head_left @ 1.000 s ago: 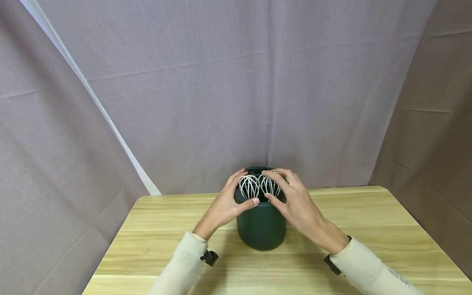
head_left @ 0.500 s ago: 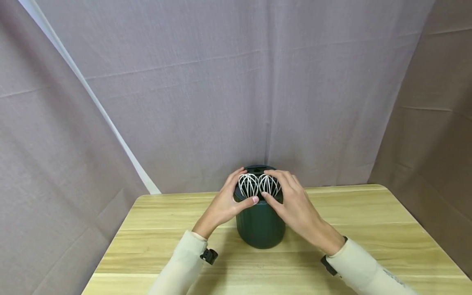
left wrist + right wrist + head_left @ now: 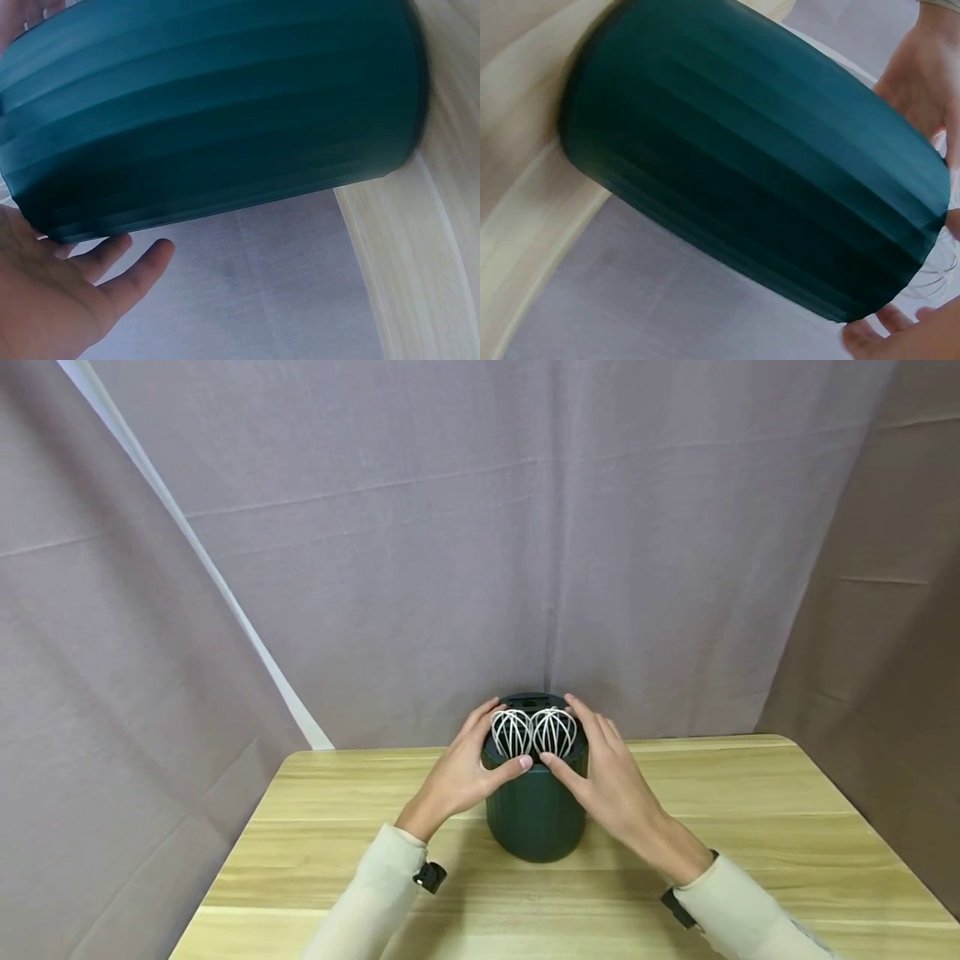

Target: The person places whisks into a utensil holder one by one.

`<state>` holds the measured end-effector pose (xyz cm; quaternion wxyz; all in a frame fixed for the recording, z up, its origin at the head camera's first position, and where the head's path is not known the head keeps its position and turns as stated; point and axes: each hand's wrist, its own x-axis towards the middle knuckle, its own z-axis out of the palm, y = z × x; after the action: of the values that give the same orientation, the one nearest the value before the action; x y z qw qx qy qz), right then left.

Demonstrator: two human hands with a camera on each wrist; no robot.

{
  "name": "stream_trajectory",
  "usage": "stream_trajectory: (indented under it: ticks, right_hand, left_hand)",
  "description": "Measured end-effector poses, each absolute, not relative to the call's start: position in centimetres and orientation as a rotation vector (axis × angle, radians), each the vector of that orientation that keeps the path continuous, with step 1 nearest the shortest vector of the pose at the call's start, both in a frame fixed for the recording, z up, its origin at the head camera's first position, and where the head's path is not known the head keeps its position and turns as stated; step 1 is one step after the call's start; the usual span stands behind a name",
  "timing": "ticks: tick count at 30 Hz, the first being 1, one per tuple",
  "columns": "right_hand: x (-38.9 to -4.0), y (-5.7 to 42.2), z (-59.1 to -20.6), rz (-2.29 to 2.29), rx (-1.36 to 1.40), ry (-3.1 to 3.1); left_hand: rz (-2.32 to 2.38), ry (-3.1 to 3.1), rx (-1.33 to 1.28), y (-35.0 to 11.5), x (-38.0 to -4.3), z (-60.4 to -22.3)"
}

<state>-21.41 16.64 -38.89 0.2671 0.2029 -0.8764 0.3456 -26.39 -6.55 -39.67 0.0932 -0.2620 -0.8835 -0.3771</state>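
A dark green ribbed utensil holder [image 3: 536, 818] stands upright on the table, with two white wire whisk heads, the left whisk [image 3: 512, 732] and the right whisk [image 3: 554, 732], showing side by side in its mouth. My left hand [image 3: 457, 774] lies along the left of the rim, thumb across the front beside the left whisk. Spread round the right side is my right hand [image 3: 618, 785], its thumb at the front rim and index finger at the back. Straight left fingers [image 3: 139, 277] extend past the holder's top in the left wrist view. The whisks' handles are hidden inside.
The wooden table [image 3: 337, 835] carries the holder close to its back edge. A grey-mauve curtain [image 3: 420, 568] hangs right behind it, with a brown cloth [image 3: 877, 635] at the right. Both wrists wear black straps below pale sleeves.
The right hand's fingers have spread away from the right whisk, back to the rim. Both whisk heads now stand more evenly side by side. The left hand has stayed at the rim.
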Motion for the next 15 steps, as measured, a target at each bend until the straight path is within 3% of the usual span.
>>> stream_trajectory:
  ticks: [15]
  right_hand:
    - [-21.3, 19.1, -40.5, 0.921, 0.496, -2.531]
  left_hand:
    - [-0.936, -2.568, -0.691, -7.7, -25.3, -39.9]
